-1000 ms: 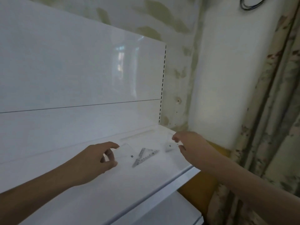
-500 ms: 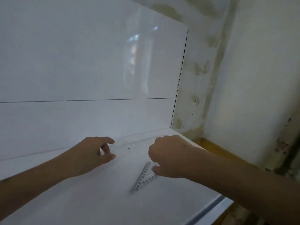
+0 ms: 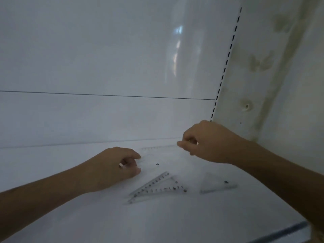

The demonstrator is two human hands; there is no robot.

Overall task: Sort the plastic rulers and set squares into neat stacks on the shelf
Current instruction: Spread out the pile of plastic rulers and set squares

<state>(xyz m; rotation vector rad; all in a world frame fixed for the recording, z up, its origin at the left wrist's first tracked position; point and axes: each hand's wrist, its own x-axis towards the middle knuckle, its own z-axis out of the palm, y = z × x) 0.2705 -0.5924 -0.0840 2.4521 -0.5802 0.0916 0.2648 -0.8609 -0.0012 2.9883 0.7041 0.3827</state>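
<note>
**A:** Handling note?

**B:** Clear plastic, thin, light, stiff, likely slick on the white shelf (image 3: 175, 221). I'd lift by an edge or corner. My right hand (image 3: 208, 142) pinches the end of a ruler (image 3: 157, 147) lying along the back of the shelf. My left hand (image 3: 114, 165) is curled on a clear piece (image 3: 150, 163); its outline is too faint to name.

**A:** Count?

**B:** One ruler; one large set square (image 3: 157, 188) mid-shelf, one small set square (image 3: 215, 185) just right of it, apart.
</note>
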